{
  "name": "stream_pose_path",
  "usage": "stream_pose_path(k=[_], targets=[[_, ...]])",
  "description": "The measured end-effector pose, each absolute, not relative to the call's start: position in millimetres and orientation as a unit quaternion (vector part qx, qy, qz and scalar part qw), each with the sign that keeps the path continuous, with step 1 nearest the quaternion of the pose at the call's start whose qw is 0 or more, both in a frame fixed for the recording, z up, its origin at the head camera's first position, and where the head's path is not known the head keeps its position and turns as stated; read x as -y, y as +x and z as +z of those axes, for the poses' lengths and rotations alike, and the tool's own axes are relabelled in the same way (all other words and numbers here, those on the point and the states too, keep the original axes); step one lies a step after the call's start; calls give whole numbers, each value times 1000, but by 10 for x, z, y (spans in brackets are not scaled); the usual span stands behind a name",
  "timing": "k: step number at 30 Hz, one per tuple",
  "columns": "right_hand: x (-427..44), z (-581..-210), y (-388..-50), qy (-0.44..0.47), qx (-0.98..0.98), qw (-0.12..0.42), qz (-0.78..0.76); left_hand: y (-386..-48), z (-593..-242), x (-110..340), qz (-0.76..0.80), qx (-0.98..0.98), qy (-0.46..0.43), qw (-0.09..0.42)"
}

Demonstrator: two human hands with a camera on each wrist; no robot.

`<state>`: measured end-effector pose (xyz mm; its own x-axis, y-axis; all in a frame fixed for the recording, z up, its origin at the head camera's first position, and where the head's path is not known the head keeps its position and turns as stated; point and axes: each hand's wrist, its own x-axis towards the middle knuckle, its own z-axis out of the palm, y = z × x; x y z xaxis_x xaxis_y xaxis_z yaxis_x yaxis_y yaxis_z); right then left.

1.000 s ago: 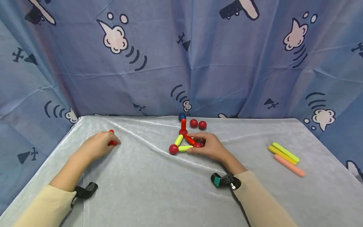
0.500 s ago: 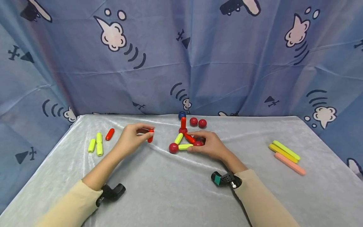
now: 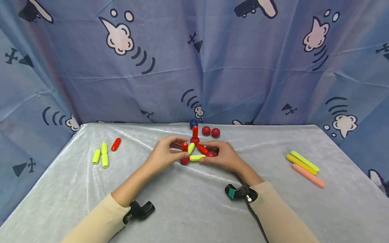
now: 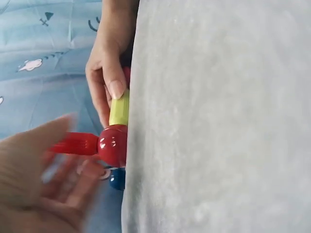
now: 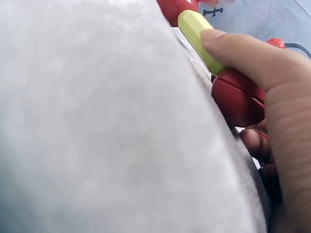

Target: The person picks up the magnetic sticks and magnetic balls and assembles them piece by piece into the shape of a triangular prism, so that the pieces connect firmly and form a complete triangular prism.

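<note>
My left hand (image 3: 165, 153) holds a short red rod (image 3: 185, 147) upright at the left red ball (image 3: 184, 160) of a triangular frame. In the left wrist view the rod (image 4: 82, 143) meets the ball (image 4: 112, 145), between my blurred thumb and fingers. My right hand (image 3: 223, 156) grips the frame around its right red ball (image 3: 211, 154); the right wrist view shows the thumb on a yellow-green rod (image 5: 199, 40) beside that ball (image 5: 237, 99). Another red rod (image 3: 195, 132) stands on the back ball (image 3: 195, 140).
Two loose red balls (image 3: 211, 131) and a blue ball (image 3: 193, 124) lie behind the frame. At the left are short yellow-green rods (image 3: 104, 155) and a red rod (image 3: 115, 144). Longer yellow and orange rods (image 3: 308, 175) lie at the right.
My left hand has carried a red rod from the left side to the frame's left ball, uncovering the short rods there. My right hand stays at the frame.
</note>
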<state>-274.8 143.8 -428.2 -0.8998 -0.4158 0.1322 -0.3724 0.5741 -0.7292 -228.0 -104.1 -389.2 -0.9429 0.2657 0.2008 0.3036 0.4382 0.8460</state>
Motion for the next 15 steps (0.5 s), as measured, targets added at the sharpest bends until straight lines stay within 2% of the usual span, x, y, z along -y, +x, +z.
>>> stream_pose_path(k=[5,8,13,15], targets=[[-1404,-4249,-2745,-236,-893,20,-383,-2333,-4016,1087,-453,876,-165,-8],[-1385,-4205,-2733,-253,-888,37,-382,-2369,-4070,1140,-451,881,-142,16],[-1373,-4126,-2698,-273,-844,118,-447,-2406,-4133,1238,-462,880,-88,58],[-1359,-4112,-2688,-249,-833,110,-482,-2410,-4161,1268,-469,878,-72,65]])
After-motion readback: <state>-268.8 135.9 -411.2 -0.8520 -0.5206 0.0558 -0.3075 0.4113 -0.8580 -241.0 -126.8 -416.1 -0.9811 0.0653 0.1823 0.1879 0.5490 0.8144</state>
